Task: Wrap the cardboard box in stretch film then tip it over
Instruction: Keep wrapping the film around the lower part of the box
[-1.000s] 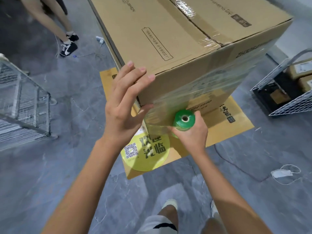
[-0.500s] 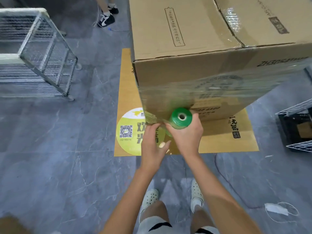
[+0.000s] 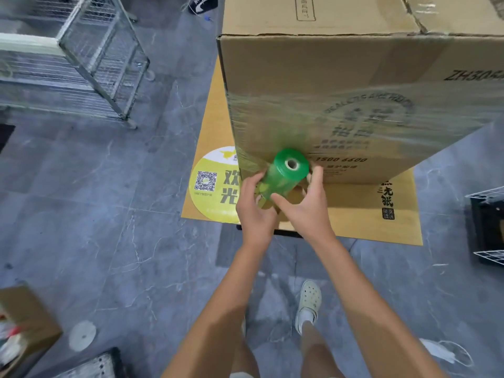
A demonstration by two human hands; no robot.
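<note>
A large cardboard box (image 3: 313, 66) stands upright on a flat cardboard sheet (image 3: 354, 214). Greenish stretch film (image 3: 354, 115) covers a band across its near face and wraps round the near left corner. A green film roll (image 3: 283, 173) stands tilted at that lower corner, its core end facing me, film running from it to the box. My left hand (image 3: 255, 205) grips the roll's lower part from the left. My right hand (image 3: 305, 203) holds it from the right, thumb across the front and fingers behind.
A wire mesh cage trolley (image 3: 90, 58) stands at the upper left. A yellow round sticker with a QR code (image 3: 215, 184) lies on the sheet. Wire baskets (image 3: 488, 227) sit at the right edge, an open carton (image 3: 24, 323) at bottom left, and a person's shoe (image 3: 201, 2) beyond the box.
My left hand left the box's top corner, came down and took hold of the roll beside my right hand. I have stepped left round the corner; more of the roll shows.
</note>
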